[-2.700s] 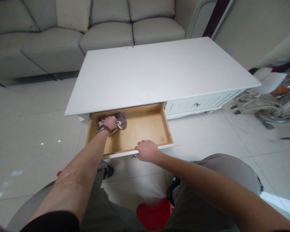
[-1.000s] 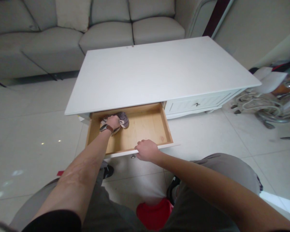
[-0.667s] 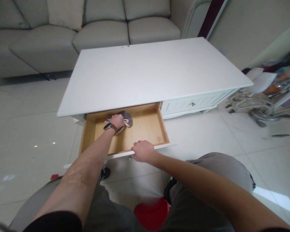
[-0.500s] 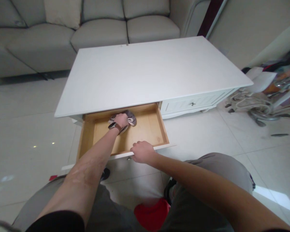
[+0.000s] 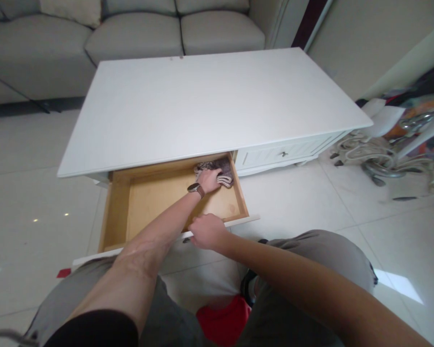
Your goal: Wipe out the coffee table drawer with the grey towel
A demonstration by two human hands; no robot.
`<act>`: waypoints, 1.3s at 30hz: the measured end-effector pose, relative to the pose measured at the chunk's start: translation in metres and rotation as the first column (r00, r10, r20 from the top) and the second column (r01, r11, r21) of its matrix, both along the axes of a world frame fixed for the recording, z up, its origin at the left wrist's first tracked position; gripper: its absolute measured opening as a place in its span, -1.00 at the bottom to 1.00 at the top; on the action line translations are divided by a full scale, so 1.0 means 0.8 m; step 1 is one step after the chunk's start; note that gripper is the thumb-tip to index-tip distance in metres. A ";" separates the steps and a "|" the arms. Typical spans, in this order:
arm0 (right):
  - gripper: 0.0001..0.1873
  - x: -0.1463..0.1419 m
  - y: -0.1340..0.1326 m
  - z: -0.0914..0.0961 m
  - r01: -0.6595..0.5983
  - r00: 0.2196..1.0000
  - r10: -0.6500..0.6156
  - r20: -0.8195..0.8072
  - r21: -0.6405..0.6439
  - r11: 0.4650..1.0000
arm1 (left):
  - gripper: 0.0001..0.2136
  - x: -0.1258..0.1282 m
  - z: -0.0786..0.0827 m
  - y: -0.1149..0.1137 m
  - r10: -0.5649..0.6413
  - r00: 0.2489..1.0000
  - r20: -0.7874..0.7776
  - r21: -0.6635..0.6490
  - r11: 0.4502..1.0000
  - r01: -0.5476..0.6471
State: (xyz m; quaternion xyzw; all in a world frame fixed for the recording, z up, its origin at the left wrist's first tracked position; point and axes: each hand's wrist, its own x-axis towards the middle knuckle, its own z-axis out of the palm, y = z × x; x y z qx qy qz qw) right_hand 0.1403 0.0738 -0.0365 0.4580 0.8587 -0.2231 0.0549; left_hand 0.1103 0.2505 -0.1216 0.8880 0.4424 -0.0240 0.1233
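Note:
A wooden drawer (image 5: 148, 202) stands pulled out from under the white coffee table (image 5: 210, 101). My left hand (image 5: 209, 180), with a watch on its wrist, presses a grey-brown cloth (image 5: 222, 171) into the drawer's far right corner, fingers closed over it. On the drawer's white front edge rests my right hand (image 5: 206, 231), curled around it, right beside my left forearm.
A grey sofa (image 5: 137, 29) runs behind the table. A second, closed drawer (image 5: 284, 154) with a small knob is to the right. Cables and clutter (image 5: 390, 154) lie on the tiled floor at right. Something red (image 5: 224, 320) sits between my knees.
My left hand has slid the cloth from the drawer's left back corner across to its right back corner. My right hand stays on the front edge. The view has shifted left and down.

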 end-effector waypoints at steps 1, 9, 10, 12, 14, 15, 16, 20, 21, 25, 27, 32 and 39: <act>-0.72 0.000 0.000 0.000 0.012 1.000 -0.011 -0.010 0.002 1.000 | -0.50 0.009 -0.001 -0.003 -0.023 1.000 0.009 0.005 1.000 0.023; -0.72 -0.001 0.001 0.000 0.025 1.000 -0.025 -0.001 0.004 1.000 | -0.53 0.017 0.001 0.001 -0.089 0.996 -0.003 -0.011 0.996 0.089; -0.71 -0.001 0.001 0.001 0.018 1.000 -0.018 -0.002 0.003 1.000 | -0.54 0.015 0.001 -0.001 -0.103 0.995 -0.012 -0.007 0.995 0.103; -0.70 -0.001 -0.001 0.002 0.005 1.000 -0.005 0.003 -0.007 1.000 | -0.51 0.009 0.000 -0.008 -0.138 0.990 -0.033 0.009 0.990 0.138; -0.69 -0.001 -0.002 0.002 0.005 1.000 -0.005 0.006 -0.013 1.000 | -0.46 0.004 -0.002 -0.017 -0.179 0.982 -0.061 0.032 0.983 0.181; -0.69 -0.001 -0.003 0.001 0.010 1.000 -0.010 0.004 -0.010 1.000 | -0.44 0.002 -0.003 -0.022 -0.205 0.976 -0.077 0.042 0.977 0.208; -0.69 -0.001 -0.003 0.000 0.016 1.000 -0.016 -0.001 -0.003 1.000 | -0.43 0.001 -0.004 -0.028 -0.236 0.968 -0.091 0.045 0.970 0.240; -0.69 0.000 -0.006 -0.006 0.013 1.000 -0.013 -0.017 0.015 1.000 | -0.40 -0.006 -0.006 -0.048 -0.365 0.921 -0.133 -0.004 0.930 0.368; -0.70 0.000 -0.006 -0.007 0.009 1.000 -0.009 -0.017 0.016 1.000 | -0.39 -0.008 -0.006 -0.052 -0.390 0.911 -0.135 -0.019 0.920 0.391; -0.71 0.001 -0.005 -0.006 -0.007 1.000 0.007 -0.013 0.036 0.999 | -0.38 -0.029 -0.004 -0.056 -0.364 0.926 -0.098 -0.023 0.931 0.364; -0.70 0.001 -0.004 -0.005 -0.020 1.000 0.020 0.006 0.026 0.999 | -0.42 -0.046 -0.003 -0.046 -0.262 0.961 -0.089 -0.004 0.965 0.263; -0.70 -0.001 0.000 -0.005 -0.037 0.999 0.037 0.037 0.018 0.999 | -0.44 -0.085 0.000 -0.014 -0.017 0.991 -0.132 -0.007 1.000 0.016; -0.73 -0.001 0.001 -0.006 -0.026 0.999 0.025 0.026 0.033 0.999 | -0.35 -0.067 0.001 -0.011 -0.036 0.983 -0.177 0.014 0.999 0.039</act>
